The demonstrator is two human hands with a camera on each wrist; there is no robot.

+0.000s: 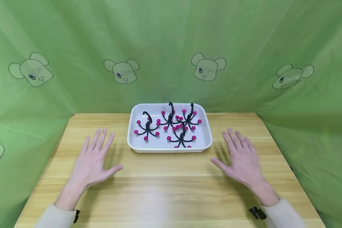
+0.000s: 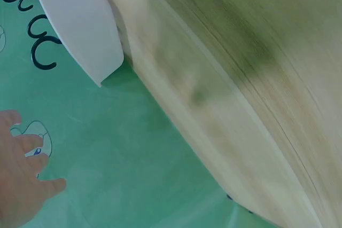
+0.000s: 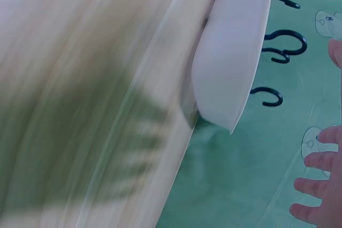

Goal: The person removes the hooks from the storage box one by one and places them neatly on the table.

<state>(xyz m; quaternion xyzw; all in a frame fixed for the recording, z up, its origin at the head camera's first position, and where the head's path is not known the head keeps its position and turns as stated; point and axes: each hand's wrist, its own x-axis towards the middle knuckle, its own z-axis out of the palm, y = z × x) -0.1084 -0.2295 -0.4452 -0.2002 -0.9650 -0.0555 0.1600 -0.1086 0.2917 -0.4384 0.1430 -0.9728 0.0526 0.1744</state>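
Note:
Both hands are spread over the wooden table, palms down and fingers straight, holding nothing. My left hand (image 1: 91, 164) is to the left of a white tray (image 1: 151, 145), its thumb pointing right. On the tray's other side my right hand (image 1: 243, 163) has its thumb pointing left. Several black hooks (image 1: 147, 125) with curved arms and pink ball tips stand in the tray, a few of them bunched at the right. In the left wrist view, hook tops (image 2: 45, 52) show above the tray wall (image 2: 80, 20); the right wrist view shows similar hook tops (image 3: 288, 41).
The wooden table (image 1: 159, 190) runs toward me in front of the tray. Its back edge lies against a green curtain (image 1: 165, 38) with printed bear heads, which also hangs along both sides. Dark straps (image 1: 257, 213) show at the cuffs of the light sleeves (image 1: 283, 215).

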